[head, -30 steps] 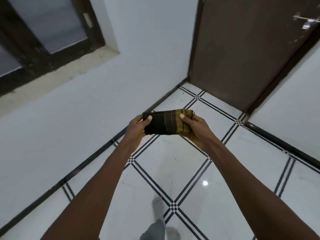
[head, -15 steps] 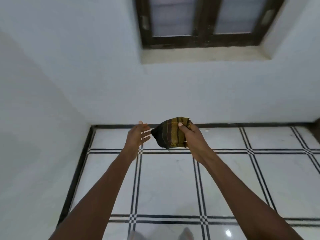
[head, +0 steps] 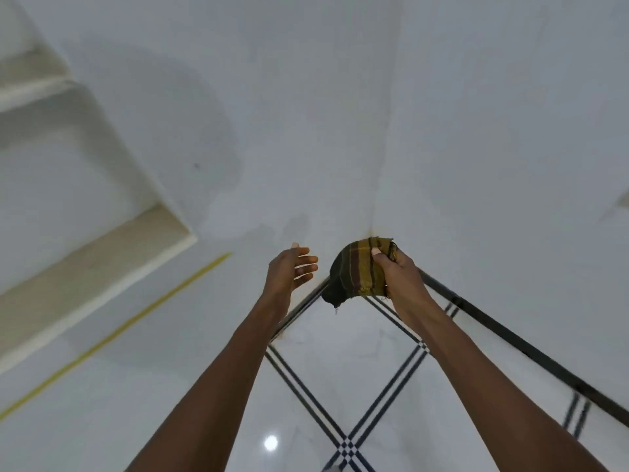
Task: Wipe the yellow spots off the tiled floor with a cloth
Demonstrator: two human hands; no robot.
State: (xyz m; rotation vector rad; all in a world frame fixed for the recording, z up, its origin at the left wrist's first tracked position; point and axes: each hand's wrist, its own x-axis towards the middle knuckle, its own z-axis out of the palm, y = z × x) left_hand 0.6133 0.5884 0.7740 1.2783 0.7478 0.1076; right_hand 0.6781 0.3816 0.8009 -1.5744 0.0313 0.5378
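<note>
Head view, both of your forearms extended forward over a room corner. Your right hand (head: 401, 277) is clenched around a bunched striped cloth (head: 357, 270), thumb pressed on its upper face; the fabric shows ochre, brown and dark bands, with a dark frayed end hanging from the lower left of the bundle. Your left hand (head: 289, 272) is held just beside the cloth without touching it, palm turned toward it, fingers (head: 306, 267) extended and slightly spread, holding nothing. Below the arms lies the glossy white tiled floor (head: 343, 366), divided by paired dark lines that cross at a small chequered node (head: 347, 447) near the lower edge; a round light reflection (head: 271, 442) sits to the left of that node. A dark skirting strip (head: 517, 345) runs along the foot of the right-hand wall (head: 510, 131). On the left-hand wall, a thin yellow line (head: 119, 332) runs diagonally below a cream recessed ledge (head: 88, 277). Faint yellowish staining (head: 373, 229) marks the vertical wall corner just above the cloth; yellow spots on the floor itself cannot be made out
</note>
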